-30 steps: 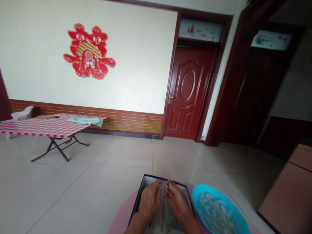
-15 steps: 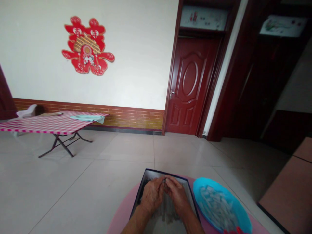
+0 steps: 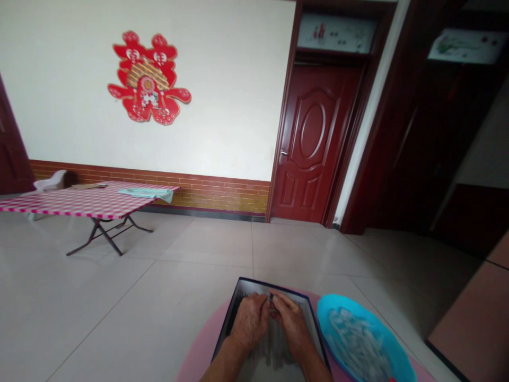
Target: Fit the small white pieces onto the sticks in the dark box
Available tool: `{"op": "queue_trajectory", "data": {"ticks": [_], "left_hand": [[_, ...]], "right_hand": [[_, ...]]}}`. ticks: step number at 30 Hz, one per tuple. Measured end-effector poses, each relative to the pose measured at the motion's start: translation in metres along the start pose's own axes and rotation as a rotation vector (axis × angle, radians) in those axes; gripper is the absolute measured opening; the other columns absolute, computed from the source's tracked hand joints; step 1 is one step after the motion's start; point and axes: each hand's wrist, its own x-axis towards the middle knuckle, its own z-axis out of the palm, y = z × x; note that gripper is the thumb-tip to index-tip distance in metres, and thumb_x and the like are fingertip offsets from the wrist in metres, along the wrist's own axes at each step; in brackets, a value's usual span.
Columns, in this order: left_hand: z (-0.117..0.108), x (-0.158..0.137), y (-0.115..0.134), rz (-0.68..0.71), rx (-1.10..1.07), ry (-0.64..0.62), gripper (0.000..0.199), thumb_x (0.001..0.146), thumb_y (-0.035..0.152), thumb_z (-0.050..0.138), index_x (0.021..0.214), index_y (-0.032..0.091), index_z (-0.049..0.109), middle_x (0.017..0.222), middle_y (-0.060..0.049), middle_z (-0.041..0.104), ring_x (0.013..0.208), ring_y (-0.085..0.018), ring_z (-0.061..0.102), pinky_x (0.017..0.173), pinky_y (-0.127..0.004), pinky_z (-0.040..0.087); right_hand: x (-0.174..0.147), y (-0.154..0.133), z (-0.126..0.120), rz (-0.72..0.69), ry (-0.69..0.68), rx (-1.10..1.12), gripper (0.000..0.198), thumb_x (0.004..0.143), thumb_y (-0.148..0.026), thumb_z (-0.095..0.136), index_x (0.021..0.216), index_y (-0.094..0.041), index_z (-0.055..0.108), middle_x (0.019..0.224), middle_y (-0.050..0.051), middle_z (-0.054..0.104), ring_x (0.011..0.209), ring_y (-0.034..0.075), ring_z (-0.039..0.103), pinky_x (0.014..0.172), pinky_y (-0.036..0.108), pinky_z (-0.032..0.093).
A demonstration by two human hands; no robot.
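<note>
My left hand [image 3: 251, 321] and my right hand [image 3: 289, 321] meet over a shallow dark-rimmed box [image 3: 245, 286]. Both are closed, fingertips pinched around a small piece with a dark end [image 3: 271, 298], too small and too covered to name. Below the hands, several slim, clear-looking pieces [image 3: 271, 347] lie in the box, partly hidden by my wrists. Small dark items show along the box's far left side. To the right of my right hand stands a blue basin [image 3: 328, 313] holding many whitish, translucent slim pieces [image 3: 358, 339].
The box and basin rest on a round pink table [image 3: 202, 345]. Further off at left stands a folding table [image 3: 87, 201] with a checked cover and a pale green cloth [image 3: 147, 193]. A pinkish-brown piece of furniture [image 3: 477, 313] is at the right; a red door [image 3: 312, 138] is behind.
My fingertips have shifted slightly, and the dark end of the small piece now shows more between them. The view has moved a little. A red thing at the basin's near edge shows less.
</note>
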Motion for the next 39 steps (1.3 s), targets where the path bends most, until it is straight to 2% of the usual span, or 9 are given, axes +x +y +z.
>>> {"op": "queue_trajectory", "data": {"ticks": [9,17,25,30,34,39], "left_hand": [[0.003,-0.002,0.0,0.019,0.03,0.022,0.03,0.093,0.021,0.035,0.082,0.018,0.063,0.071,-0.006,0.063,0.068,-0.018,0.061,0.065,-0.028,0.046],[0.0,0.0,0.002,-0.001,0.022,-0.044,0.031,0.093,0.019,0.034,0.08,0.017,0.063,0.072,-0.006,0.063,0.069,-0.019,0.061,0.066,-0.029,0.045],[-0.008,0.004,0.007,0.03,0.011,-0.102,0.03,0.092,0.017,0.034,0.076,0.016,0.06,0.069,-0.006,0.062,0.066,-0.018,0.059,0.062,-0.028,0.042],[-0.008,0.004,0.007,0.033,0.03,-0.1,0.029,0.091,0.015,0.036,0.075,0.017,0.06,0.069,-0.006,0.062,0.066,-0.018,0.059,0.062,-0.027,0.042],[-0.007,0.004,0.005,0.016,0.015,-0.09,0.028,0.091,0.016,0.036,0.077,0.017,0.061,0.07,-0.006,0.062,0.065,-0.017,0.059,0.062,-0.027,0.042],[-0.007,0.004,0.004,0.029,0.011,-0.07,0.027,0.09,0.016,0.037,0.079,0.017,0.061,0.071,-0.007,0.063,0.068,-0.019,0.06,0.063,-0.028,0.043]], "right_hand": [[0.0,-0.004,-0.001,0.054,-0.024,0.042,0.042,0.062,-0.046,0.077,0.092,-0.018,0.073,0.101,0.01,0.072,0.093,0.027,0.065,0.076,0.036,0.053],[0.001,0.001,-0.001,0.041,-0.054,0.022,0.037,0.066,-0.046,0.075,0.09,-0.018,0.071,0.095,0.008,0.071,0.089,0.025,0.065,0.072,0.032,0.052],[-0.003,-0.003,0.004,0.032,-0.113,0.056,0.033,0.071,-0.049,0.071,0.079,-0.017,0.066,0.074,0.003,0.067,0.072,0.019,0.063,0.067,0.03,0.05],[-0.005,-0.005,0.01,0.008,-0.07,0.024,0.034,0.07,-0.05,0.071,0.076,-0.018,0.064,0.071,0.002,0.066,0.067,0.019,0.062,0.063,0.029,0.049],[-0.004,-0.005,0.008,0.023,-0.039,0.043,0.036,0.071,-0.054,0.068,0.082,-0.019,0.065,0.075,0.003,0.069,0.069,0.02,0.064,0.063,0.03,0.05],[-0.002,-0.007,0.002,0.022,0.016,0.016,0.043,0.062,-0.049,0.076,0.091,-0.019,0.07,0.082,0.005,0.071,0.077,0.022,0.065,0.073,0.033,0.051]]}}
